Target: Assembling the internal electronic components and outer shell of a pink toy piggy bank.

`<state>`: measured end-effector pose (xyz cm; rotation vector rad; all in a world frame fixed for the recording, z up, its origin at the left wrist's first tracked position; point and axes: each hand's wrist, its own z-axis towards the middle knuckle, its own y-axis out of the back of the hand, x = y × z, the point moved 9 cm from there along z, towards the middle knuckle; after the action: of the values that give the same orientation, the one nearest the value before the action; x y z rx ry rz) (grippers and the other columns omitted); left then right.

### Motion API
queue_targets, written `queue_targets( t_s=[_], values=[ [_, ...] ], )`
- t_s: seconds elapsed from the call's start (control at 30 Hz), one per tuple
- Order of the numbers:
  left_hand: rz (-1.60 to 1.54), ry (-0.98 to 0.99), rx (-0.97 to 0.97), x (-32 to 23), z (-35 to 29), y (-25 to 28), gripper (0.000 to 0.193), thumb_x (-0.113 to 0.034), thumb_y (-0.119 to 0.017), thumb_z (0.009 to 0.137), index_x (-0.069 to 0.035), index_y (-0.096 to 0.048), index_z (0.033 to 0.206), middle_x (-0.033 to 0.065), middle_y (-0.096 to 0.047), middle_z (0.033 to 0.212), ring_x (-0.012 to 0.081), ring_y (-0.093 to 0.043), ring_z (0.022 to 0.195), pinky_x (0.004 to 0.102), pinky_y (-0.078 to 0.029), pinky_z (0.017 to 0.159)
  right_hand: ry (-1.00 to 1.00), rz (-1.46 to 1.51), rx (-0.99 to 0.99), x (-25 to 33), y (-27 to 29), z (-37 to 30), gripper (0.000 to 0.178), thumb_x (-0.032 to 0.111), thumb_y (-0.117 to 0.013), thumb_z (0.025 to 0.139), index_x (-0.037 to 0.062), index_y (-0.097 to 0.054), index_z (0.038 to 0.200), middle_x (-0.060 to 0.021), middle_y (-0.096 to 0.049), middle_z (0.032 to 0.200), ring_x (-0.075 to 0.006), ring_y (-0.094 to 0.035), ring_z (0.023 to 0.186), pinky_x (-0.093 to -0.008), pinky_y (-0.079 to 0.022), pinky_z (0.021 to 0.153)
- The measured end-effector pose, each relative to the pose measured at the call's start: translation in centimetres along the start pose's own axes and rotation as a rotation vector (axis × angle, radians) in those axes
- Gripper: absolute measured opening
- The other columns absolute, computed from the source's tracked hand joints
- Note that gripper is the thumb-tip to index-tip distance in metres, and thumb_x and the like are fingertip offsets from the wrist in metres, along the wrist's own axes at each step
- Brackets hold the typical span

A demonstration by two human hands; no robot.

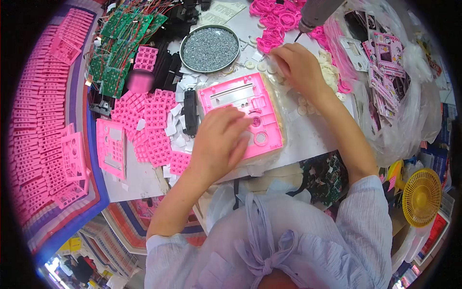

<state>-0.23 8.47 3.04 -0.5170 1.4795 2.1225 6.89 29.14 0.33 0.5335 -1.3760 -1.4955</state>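
Note:
A pink plastic housing [270, 103] lies inside up on a padded, plastic-wrapped block [277, 94] in front of me. Small metal parts and a round grille show in it. My left hand [222, 137] is over its lower left part, fingers loosely bent and apart, holding nothing that I can see. Farther right, my right hand [301, 67] reaches to the small off-white rings [272, 66] beyond the housing. Its fingers are bent together, and whatever is between them is hidden. Just above it hangs the tip of an electric screwdriver [315, 17].
A round tin of screws [210, 48] stands behind the housing. Pink keypads [156, 113], black plastic parts [190, 113] and wired green circuit boards [118, 53] lie left. Stacked pink housings [41, 111] fill the far left. Pink rings [281, 21] and a plastic bag [409, 96] are right.

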Motion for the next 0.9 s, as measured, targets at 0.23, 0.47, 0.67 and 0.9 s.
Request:
queue_targets(
  t_s=[0.23,0.47,0.67,0.9],
  values=[
    [-0.603,0.429,0.016,2.6,1.3,-1.2,0.018,-0.016,-0.066,0.099,0.0,-0.068,0.091,-0.0008,-0.06,0.069,0.0043,-0.051,0.063,0.0227,-0.041,0.057,-0.095,0.817,0.103,8.4,3.1,-4.3,0.013,0.007,-0.069,0.089,0.0015,-0.07,0.101,-0.0092,-0.071,0.085,-0.019,-0.071,0.076,-0.0284,-0.057,0.069],
    [-0.689,0.552,-0.078,2.4,0.1,-1.5,0.018,-0.015,-0.066,0.098,-0.001,-0.065,0.088,0.0003,-0.062,0.076,0.0066,-0.053,0.068,0.0248,-0.042,0.06,-0.179,0.893,-0.031,8.2,2.2,-5.5,0.01,0.007,-0.072,0.089,-0.0012,-0.07,0.096,-0.0074,-0.072,0.082,-0.0131,-0.07,0.067,-0.0259,-0.056,0.062],
    [0.075,0.099,-0.042,0.3,-0.8,-0.7,0.015,-0.01,-0.07,0.082,-0.005,-0.066,0.095,0.0095,-0.066,0.114,0.0296,-0.059,0.112,0.0485,-0.041,0.099,0.12,0.302,-0.017,10.0,2.6,-5.4,0.011,0.009,-0.074,0.082,0.0011,-0.069,0.087,-0.0089,-0.068,0.088,-0.0283,-0.067,0.086,-0.0371,-0.056,0.071],
    [0.146,0.075,-0.002,0.4,-1.1,-1.4,0.02,-0.01,-0.072,0.077,-0.008,-0.064,0.095,0.0086,-0.064,0.121,0.0296,-0.056,0.124,0.0542,-0.034,0.11,0.307,0.042,-0.013,11.8,0.5,-5.9,0.018,0.011,-0.065,0.075,0.0,-0.066,0.089,-0.0108,-0.062,0.112,-0.0339,-0.055,0.115,-0.0447,-0.05,0.092]
  ],
)
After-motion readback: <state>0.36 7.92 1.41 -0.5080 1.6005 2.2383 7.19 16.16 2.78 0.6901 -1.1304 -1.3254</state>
